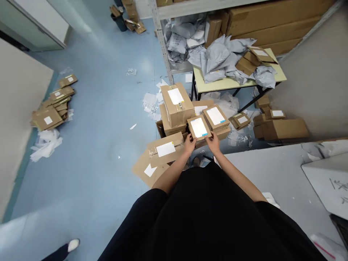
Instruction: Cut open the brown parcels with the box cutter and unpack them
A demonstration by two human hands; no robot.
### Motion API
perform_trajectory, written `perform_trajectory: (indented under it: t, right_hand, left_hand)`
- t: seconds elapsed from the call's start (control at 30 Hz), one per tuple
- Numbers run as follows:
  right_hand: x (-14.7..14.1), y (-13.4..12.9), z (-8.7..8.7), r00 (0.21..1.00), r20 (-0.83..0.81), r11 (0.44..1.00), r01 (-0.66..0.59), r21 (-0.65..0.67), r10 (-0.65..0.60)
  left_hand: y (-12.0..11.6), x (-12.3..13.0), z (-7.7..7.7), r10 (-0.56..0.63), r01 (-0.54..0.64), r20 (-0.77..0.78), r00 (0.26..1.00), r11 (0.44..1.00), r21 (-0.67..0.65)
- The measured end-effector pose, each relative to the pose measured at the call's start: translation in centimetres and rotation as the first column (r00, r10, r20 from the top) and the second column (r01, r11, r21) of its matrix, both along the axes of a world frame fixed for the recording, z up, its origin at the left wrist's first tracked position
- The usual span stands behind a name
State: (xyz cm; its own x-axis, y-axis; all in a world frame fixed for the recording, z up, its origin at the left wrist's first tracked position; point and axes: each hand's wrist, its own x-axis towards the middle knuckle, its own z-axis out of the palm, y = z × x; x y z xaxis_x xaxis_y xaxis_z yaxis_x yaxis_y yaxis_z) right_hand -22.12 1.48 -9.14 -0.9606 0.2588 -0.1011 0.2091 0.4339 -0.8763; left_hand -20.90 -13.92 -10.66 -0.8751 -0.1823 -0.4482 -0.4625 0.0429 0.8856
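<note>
Holds a small box (199, 127) by its near corners, pinched in the fingers of left hand (190, 144) and right hand (213, 142), mostly beyond them. Near it, a big taped box (176, 108); farther, grey bags (217, 54) on a table (201, 86) and shelf (201, 9), then cardboard (115, 11) in a bin (119, 24).

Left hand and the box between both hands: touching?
Touching. The head view shows the left hand against the near left corner of the box, no gap visible.
</note>
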Motion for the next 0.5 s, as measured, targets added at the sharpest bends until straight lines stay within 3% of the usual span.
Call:
perform_trajectory:
  t: [0.1, 0.23, 0.37, 0.5]
  right_hand:
    - [3.6, -1.1, 1.0, 0.998, -0.015, 0.996, 0.056, -0.065, -0.057]
    - [9.7, -2.2, 2.3, 0.968, 0.006, 0.955, 0.249, -0.160, -0.251]
    - [15.9, -2.2, 3.3, 0.847, 0.030, 0.827, 0.525, -0.203, -0.531]
    - [21.3, -1.0, 3.7, 0.681, 0.040, 0.652, 0.715, -0.253, -0.732]
  left_hand:
    - [-1.3, 2.6, 0.6, -0.064, 0.066, -0.039, 0.997, 0.996, 0.058]
    - [-2.0, 5.9, 1.2, -0.249, 0.251, -0.049, 0.967, 0.967, 0.033]
    - [-0.5, 8.2, 2.0, -0.473, 0.479, -0.088, 0.876, 0.876, 0.055]
    - [3.0, 9.8, 2.5, -0.693, 0.699, -0.098, 0.714, 0.713, 0.052]
